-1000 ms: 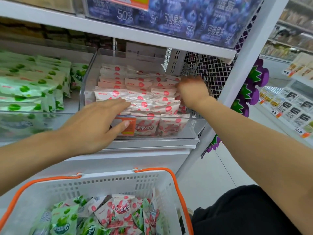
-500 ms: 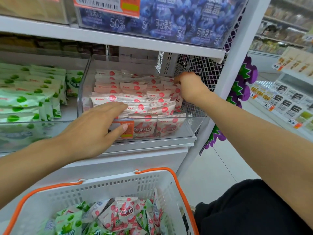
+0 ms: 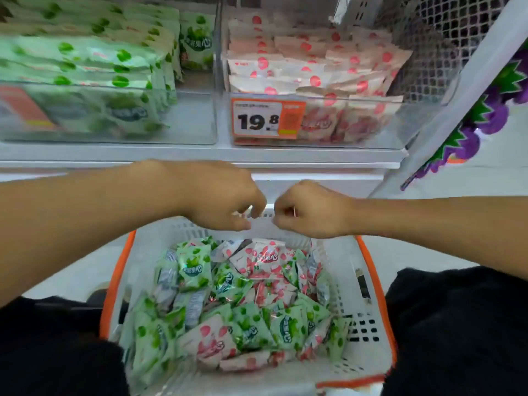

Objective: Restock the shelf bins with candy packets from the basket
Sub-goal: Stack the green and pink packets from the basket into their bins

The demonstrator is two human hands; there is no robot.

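The left hand (image 3: 225,201) hangs over the far rim of the white perforated plastic basket with orange handles (image 3: 368,307), fingers loosely curled and holding nothing that shows. Up and to its left, the clear plastic shelf bin of green-and-white packets (image 3: 108,132) is well filled. Straight below its knuckles, inside the basket, lie the green-spotted soft plastic candy packets (image 3: 194,267), heaped loosely and overlapping. Just to its right, nearly knuckle to knuckle, the right hand (image 3: 311,212) also curls downward; whether its fingertips pinch anything I cannot tell, though no packet shows in it. Below that hand lie the pink-spotted white candy packets (image 3: 265,260), mixed among the green ones. Above it sits the clear bin of pink-spotted packets (image 3: 320,72), its front bearing an orange price tag (image 3: 268,118).

The packets look light, puffy and crinkly, with slick film that would likely slide in a loose hold. A pinch on a sealed flat edge, or a gather of several across their middles, should serve; squeezing hard risks crushing the contents.
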